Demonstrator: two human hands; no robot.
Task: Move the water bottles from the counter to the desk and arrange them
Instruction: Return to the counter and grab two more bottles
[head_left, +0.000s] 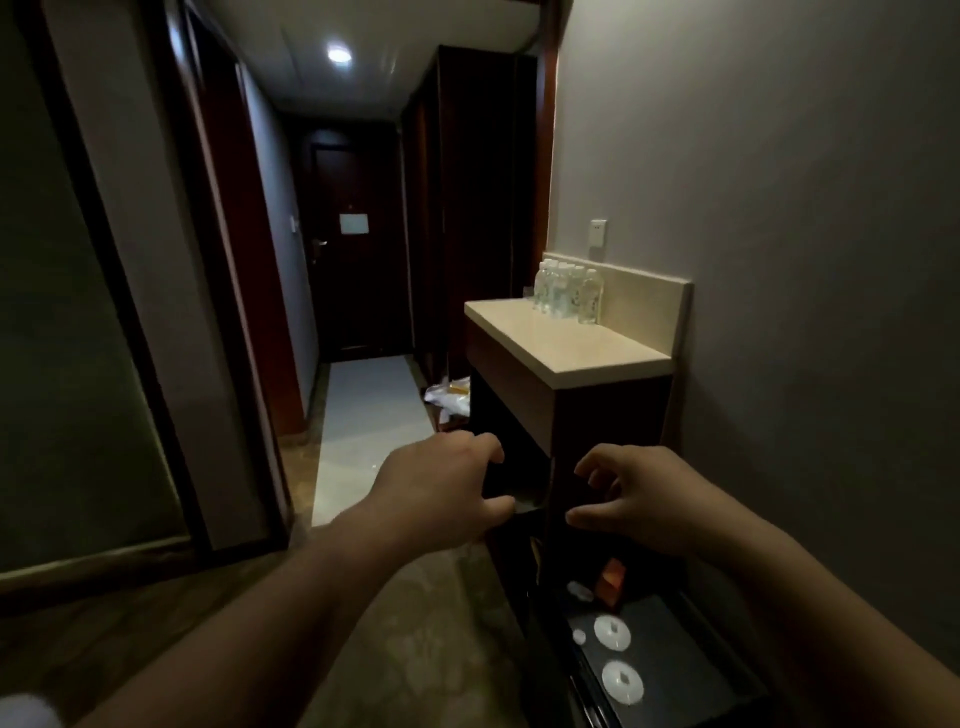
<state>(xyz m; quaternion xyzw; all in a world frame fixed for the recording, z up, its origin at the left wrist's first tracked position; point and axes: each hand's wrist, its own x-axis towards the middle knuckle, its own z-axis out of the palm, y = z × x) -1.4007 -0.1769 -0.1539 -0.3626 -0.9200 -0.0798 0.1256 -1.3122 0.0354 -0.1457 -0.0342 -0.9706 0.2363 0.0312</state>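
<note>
**hallway_guy:** so where is this at? looks to me like nothing's been moved. The water bottles (569, 292) are all bunched up at the far back corner of the counter (571, 345), against the little backsplash and just under the wall socket (598, 232). Can't get a proper count, they overlap and it's dim.

**desk_lurker:** agreed, I'd call it the very start. Both hands are out in front but well short of the bottles. The left hand (441, 491) has its fingers loosely curled with a gap to the thumb, nothing in it. The right hand (631, 499) is the same, half curled, thumb apart, holding nothing.

**hallway_guy:** and the desk? I don't see one anywhere.

**desk_lurker:** nope, not in view. There's the corridor with a dark door (353, 244) at the end, some white stuff on the floor by the counter's base, and down at the bottom right a black tray (675, 670) with a couple of white round things on it.

**hallway_guy:** so what's left is basically everything: get close, grab bottles, carry them to the desk, line them up.

**desk_lurker:** yeah, and probably several trips, my guess, given two hands and a cluster that size.
</note>
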